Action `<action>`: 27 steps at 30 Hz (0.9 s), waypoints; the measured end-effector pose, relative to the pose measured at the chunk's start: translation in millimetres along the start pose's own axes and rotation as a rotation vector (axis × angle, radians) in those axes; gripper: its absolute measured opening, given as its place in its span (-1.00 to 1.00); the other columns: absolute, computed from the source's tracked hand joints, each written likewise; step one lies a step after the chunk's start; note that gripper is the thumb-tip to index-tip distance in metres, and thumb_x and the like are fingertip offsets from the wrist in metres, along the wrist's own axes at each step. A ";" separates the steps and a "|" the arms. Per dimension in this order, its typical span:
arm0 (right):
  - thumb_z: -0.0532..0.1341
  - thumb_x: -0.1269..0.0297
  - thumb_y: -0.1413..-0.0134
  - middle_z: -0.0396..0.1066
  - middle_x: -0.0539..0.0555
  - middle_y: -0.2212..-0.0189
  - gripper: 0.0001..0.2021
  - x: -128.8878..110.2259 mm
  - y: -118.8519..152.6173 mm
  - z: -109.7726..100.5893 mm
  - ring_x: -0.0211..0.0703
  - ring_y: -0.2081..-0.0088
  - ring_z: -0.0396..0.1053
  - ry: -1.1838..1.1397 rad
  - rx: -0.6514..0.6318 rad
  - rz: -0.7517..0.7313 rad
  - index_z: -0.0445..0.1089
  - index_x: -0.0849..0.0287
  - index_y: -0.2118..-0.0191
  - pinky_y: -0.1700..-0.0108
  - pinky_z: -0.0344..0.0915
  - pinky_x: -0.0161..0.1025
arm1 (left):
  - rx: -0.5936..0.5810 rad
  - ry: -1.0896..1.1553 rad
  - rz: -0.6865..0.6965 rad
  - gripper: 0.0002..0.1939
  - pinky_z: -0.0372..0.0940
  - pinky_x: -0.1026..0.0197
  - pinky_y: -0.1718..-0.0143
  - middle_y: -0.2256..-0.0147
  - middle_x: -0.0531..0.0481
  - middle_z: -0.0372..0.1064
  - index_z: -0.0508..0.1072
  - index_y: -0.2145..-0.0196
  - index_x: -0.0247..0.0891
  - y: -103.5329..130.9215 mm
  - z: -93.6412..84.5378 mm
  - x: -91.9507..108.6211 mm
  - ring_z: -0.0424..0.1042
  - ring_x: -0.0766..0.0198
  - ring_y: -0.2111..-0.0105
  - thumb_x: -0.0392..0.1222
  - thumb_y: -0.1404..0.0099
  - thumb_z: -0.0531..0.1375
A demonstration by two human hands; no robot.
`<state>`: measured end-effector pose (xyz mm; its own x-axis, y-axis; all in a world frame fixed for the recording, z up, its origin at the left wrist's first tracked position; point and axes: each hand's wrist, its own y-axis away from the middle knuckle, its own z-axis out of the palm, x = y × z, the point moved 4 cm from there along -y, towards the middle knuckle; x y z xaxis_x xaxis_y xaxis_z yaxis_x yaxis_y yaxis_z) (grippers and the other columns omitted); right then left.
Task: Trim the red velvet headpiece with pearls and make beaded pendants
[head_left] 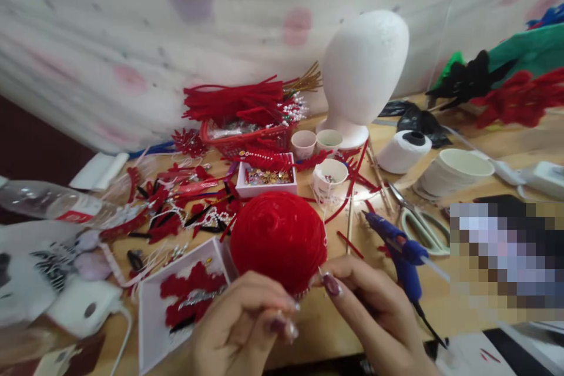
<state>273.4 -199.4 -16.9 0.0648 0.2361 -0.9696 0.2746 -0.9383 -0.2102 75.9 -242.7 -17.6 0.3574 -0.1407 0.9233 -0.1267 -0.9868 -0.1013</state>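
A small craft workspace, perhaps in a room: a glue gun (403, 247), scissors (412, 214) and a spool (399, 153) sit right of centre on a crowded wooden desk (326, 335), with beads (268, 177) mid-frame, red stems (238, 101) at upper centre, and a white head form (365, 70) before a patterned curtain (247, 12).

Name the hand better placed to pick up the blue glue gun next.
Right, most likely: the blue glue gun lies close beside the right hand, while the left hand is farther off, near the larger white box.
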 end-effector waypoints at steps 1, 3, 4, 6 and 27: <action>0.13 0.35 -0.33 0.48 -0.04 0.43 -0.81 -4.7 0.3 -0.1 -0.26 0.40 0.42 -0.013 -0.017 -0.036 0.51 0.04 0.18 0.36 0.33 -0.40 | 0.091 0.118 -0.029 -0.81 0.45 0.20 0.45 0.32 -0.02 0.48 0.47 0.35 -0.15 -7.6 7.0 10.8 0.46 0.30 0.47 -0.21 -0.41 0.10; 0.13 0.36 -0.34 0.49 -0.02 0.41 -0.81 -10.0 1.8 1.1 -0.24 0.36 0.44 -0.020 -0.068 -0.058 0.51 0.05 0.18 0.33 0.34 -0.39 | 0.190 0.312 -0.118 -0.79 0.41 0.25 0.46 0.35 0.01 0.45 0.49 0.37 -0.20 -16.3 18.7 18.6 0.43 0.35 0.50 -0.10 -0.39 0.18; 0.13 0.35 -0.34 0.49 -0.01 0.43 -0.81 -11.9 3.2 2.2 -0.23 0.36 0.44 -0.018 -0.089 -0.060 0.51 0.07 0.18 0.36 0.34 -0.38 | 0.228 0.408 -0.155 -0.77 0.40 0.28 0.47 0.37 0.03 0.44 0.50 0.40 -0.22 -18.2 22.6 18.5 0.41 0.39 0.52 -0.03 -0.33 0.25; 0.14 0.30 -0.34 0.47 0.02 0.46 -0.81 -15.0 7.0 5.4 -0.20 0.38 0.43 -0.002 -0.108 -0.044 0.52 0.10 0.20 0.43 0.31 -0.37 | 0.303 0.636 -0.252 -0.70 0.34 0.35 0.53 0.40 0.06 0.41 0.53 0.45 -0.26 -19.2 28.6 13.7 0.35 0.47 0.59 0.05 -0.17 0.38; 0.16 0.09 -0.29 0.24 -0.01 0.62 -0.67 -15.1 10.3 38.0 -0.30 0.58 0.16 -0.293 -0.154 0.232 0.38 0.20 0.43 0.61 0.06 -0.40 | 0.152 1.600 -0.698 -0.84 0.40 0.54 0.39 0.32 0.07 0.62 0.64 0.40 -0.21 1.3 67.7 2.2 0.53 0.50 0.43 -0.21 -0.03 0.50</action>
<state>238.7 -222.3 -9.3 -0.1280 -0.0803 -0.9885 0.4268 -0.9042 0.0182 139.1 -249.7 -40.7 -0.8921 0.3946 0.2199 -0.2470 -0.8337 0.4940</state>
